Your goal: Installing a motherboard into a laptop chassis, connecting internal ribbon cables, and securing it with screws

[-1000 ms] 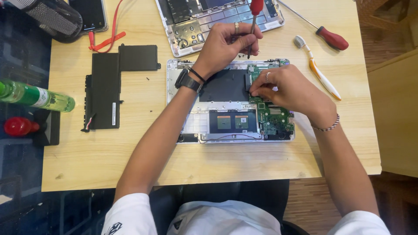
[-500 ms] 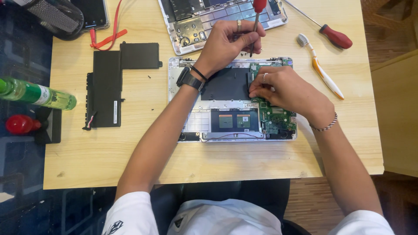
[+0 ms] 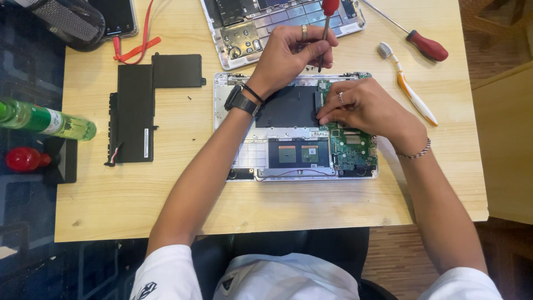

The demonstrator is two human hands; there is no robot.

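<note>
A top-down view shows a person seated at a light wooden desk (image 3: 166,211), working on an opened laptop base (image 3: 297,128) that lies at the middle of the desk. The left hand (image 3: 288,53) is closed around the thin shaft of a red-handled screwdriver (image 3: 326,22), held nearly upright with its tip at the upper edge of the base, next to the green circuit board (image 3: 352,147). This wrist wears a black watch (image 3: 240,100). The right hand (image 3: 361,105) rests on the top part of the circuit board, fingers curled and pressed down; whether it pinches anything cannot be told.

Just beyond the base lies a silver keyboard cover (image 3: 261,22), inner side up. To the left lies a flat black L-shaped battery (image 3: 144,105). To the right lie a second red-handled screwdriver (image 3: 419,39) and a white and orange toothbrush (image 3: 408,91), close together. At the desk's left edge a green bottle (image 3: 47,119) lies on its side, and a red-topped object (image 3: 25,159) sits just below it.
</note>
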